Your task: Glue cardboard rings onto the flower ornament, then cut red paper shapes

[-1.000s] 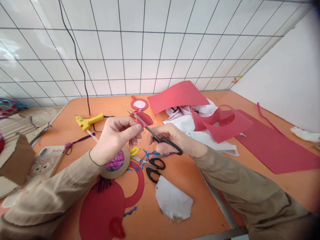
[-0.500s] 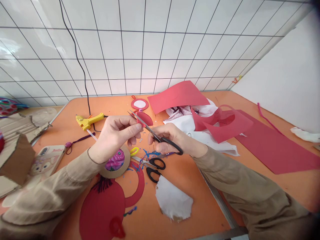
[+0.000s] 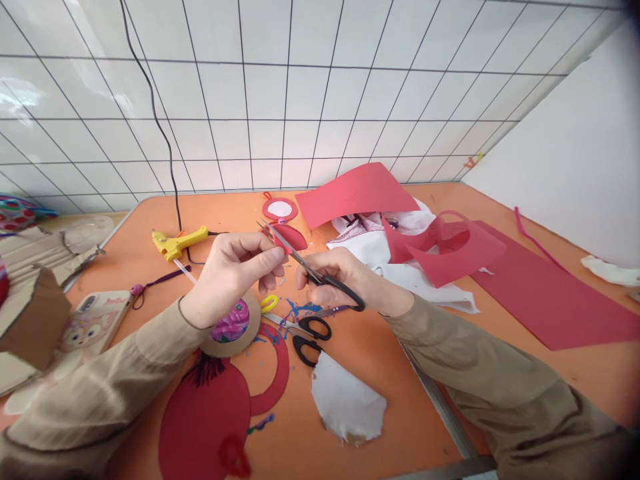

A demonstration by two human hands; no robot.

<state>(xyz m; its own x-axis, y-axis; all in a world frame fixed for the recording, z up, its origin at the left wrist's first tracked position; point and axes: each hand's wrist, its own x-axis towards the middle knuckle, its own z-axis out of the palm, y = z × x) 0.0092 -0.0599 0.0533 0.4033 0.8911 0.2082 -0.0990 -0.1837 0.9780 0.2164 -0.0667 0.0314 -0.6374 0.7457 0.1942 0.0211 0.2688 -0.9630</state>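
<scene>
My left hand [image 3: 245,267] pinches a small red piece [image 3: 283,248] between thumb and fingers. In my right hand [image 3: 335,277] are black-handled scissors [image 3: 345,291], their slightly parted blades reaching up and left across the red piece. Just behind the blades lies a red shape [image 3: 295,235], beside a red ring with a white centre [image 3: 279,209]. Below my hands, a second pair of scissors [image 3: 316,328] rests on the orange table [image 3: 410,427] among blue scraps. A cardboard disc with a purple flower [image 3: 235,327] is partly hidden under my left wrist.
A yellow glue gun [image 3: 180,243] with a black cord, a phone [image 3: 97,320] and cardboard [image 3: 33,320] are at the left. Red sheets [image 3: 550,293] and white cloth [image 3: 425,280] cover the right. Nearer are a red disc [image 3: 205,420] and a white scrap [image 3: 347,400].
</scene>
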